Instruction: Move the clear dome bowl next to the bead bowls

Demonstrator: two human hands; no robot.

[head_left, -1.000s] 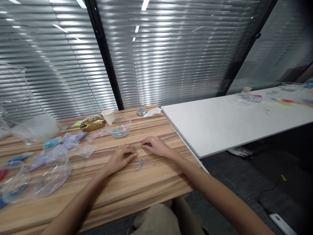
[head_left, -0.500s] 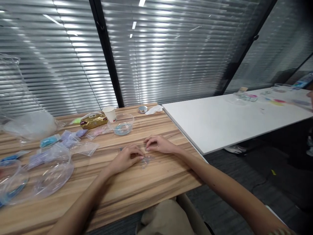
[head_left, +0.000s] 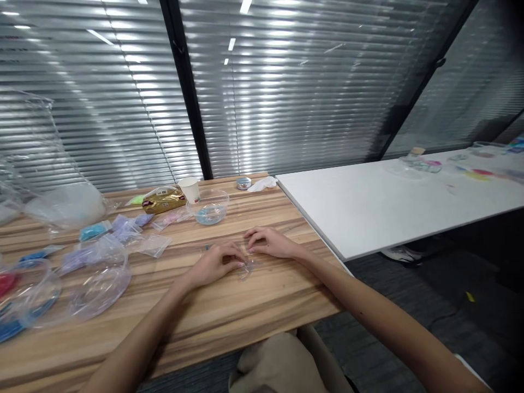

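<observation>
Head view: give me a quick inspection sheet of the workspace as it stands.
Surface: wooden table, striped grain; white table butts against its right edge.
Job's things: small clear beads at the fingertips.
Clutter: clear bowl, paper cup, gold packet, plastic bags, round tin.
Hands: left hand and right hand, palms down, fingers on the beads.
Cables: nothing seen.
Surroundings: window blinds, dark floor.

Wooden worktop (head_left: 254,305) carries clear bowl (head_left: 208,206), paper cup (head_left: 191,189), gold packet (head_left: 162,199), small round tin (head_left: 244,183), plastic bags (head_left: 123,234) at left. White worktop (head_left: 368,202) adjoins at right, coloured bits (head_left: 475,173) on far end.
</observation>
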